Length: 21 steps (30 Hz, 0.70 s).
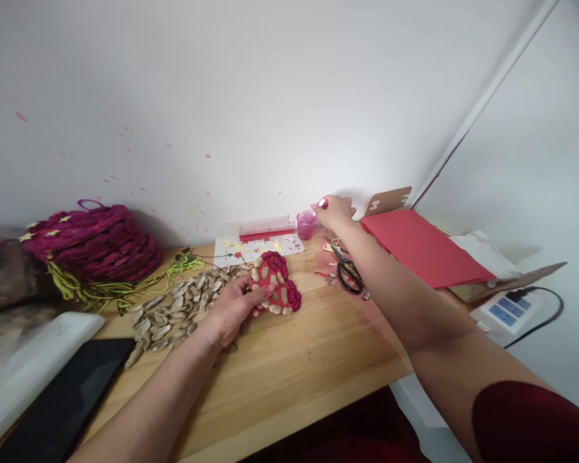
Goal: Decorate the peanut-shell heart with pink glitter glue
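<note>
My left hand (238,308) is closed on the edge of a red heart-shaped piece (284,297), with the thumb on its face. Pale peanut shells cover part of that piece, and dark magenta knobbly trim runs along its right side. Loose peanut shells (174,312) lie heaped beside and behind this hand. My right hand (336,211) reaches to the back of the table, its fingers pinched on a thin stick (321,204), perhaps a brush, over a small clear cup (307,226) of pink liquid. Black-handled scissors (350,275) lie below my right forearm.
A magenta braided bundle (96,241) with yellow-green cords stands back left. Star stickers (265,247) lie near the wall. Red sheets (427,247) and a power strip (509,312) are on the right. A black tablet-like slab (72,392) lies front left.
</note>
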Motion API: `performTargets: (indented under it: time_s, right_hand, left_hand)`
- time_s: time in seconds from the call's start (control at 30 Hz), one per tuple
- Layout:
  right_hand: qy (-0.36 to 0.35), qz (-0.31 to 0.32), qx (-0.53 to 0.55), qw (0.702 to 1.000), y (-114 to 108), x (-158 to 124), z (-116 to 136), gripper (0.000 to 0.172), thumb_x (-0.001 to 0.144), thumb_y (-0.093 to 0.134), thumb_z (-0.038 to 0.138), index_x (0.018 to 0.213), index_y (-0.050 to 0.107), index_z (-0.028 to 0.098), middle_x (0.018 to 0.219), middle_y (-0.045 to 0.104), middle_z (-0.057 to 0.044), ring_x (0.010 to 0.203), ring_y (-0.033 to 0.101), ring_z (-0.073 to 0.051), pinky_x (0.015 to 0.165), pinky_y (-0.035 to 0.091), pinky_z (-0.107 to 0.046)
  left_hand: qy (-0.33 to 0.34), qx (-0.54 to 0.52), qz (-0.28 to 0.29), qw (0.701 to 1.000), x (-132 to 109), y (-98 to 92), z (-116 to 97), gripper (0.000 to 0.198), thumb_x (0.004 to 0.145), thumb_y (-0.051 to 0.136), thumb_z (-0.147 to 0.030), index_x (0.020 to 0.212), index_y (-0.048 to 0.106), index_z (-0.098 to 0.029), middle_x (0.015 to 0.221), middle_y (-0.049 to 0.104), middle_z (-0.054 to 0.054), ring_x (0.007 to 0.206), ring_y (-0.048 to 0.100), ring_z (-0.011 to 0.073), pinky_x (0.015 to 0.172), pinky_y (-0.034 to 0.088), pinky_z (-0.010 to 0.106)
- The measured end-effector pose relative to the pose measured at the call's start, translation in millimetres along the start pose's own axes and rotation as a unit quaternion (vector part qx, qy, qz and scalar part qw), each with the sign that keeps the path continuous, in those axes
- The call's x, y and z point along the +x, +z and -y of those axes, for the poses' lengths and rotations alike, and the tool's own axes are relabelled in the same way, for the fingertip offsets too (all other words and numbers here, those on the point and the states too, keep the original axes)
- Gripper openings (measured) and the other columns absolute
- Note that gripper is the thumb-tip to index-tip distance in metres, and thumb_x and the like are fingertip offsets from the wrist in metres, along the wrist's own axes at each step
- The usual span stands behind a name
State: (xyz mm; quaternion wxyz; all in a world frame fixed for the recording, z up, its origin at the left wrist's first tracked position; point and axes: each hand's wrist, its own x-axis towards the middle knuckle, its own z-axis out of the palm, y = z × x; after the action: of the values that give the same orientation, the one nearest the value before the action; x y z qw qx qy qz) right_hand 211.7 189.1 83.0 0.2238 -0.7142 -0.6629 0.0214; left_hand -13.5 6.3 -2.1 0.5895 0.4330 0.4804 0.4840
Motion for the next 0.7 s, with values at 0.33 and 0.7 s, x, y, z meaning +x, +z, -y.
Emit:
performTargets:
  time_s: [0.33, 0.7]
  right_hand:
    - [-0.053, 0.065, -0.069, 0.994, 20.8, 17.5, 8.8, 0.032, 0.091, 0.070, 0.042, 0.103, 0.081, 0.015, 0.118, 0.073, -0.021, 0.134, 0.045, -0.043, 0.105, 0.039, -0.054]
    - [-0.060, 0.017, -0.046, 0.997, 7.2, 1.3, 3.0, 0.029, 0.097, 0.060, 0.040, 0.104, 0.079, 0.019, 0.121, 0.074, -0.018, 0.130, 0.050, -0.041, 0.103, 0.041, -0.055]
  left_hand:
    - [0.009, 0.072, -0.002, 0.997, 3.8, -4.5, 3.6, 0.048, 0.067, 0.090, -0.060, 0.065, 0.066, -0.018, 0.056, 0.057, -0.001, 0.048, 0.043, 0.0103, 0.048, 0.033, 0.023]
    - [0.040, 0.117, -0.057, 0.991, -1.5, 0.1, -3.4, 0.054, 0.071, 0.082, -0.072, 0.065, 0.065, -0.021, 0.051, 0.053, -0.002, 0.043, 0.038, 0.0105, 0.042, 0.025, 0.024]
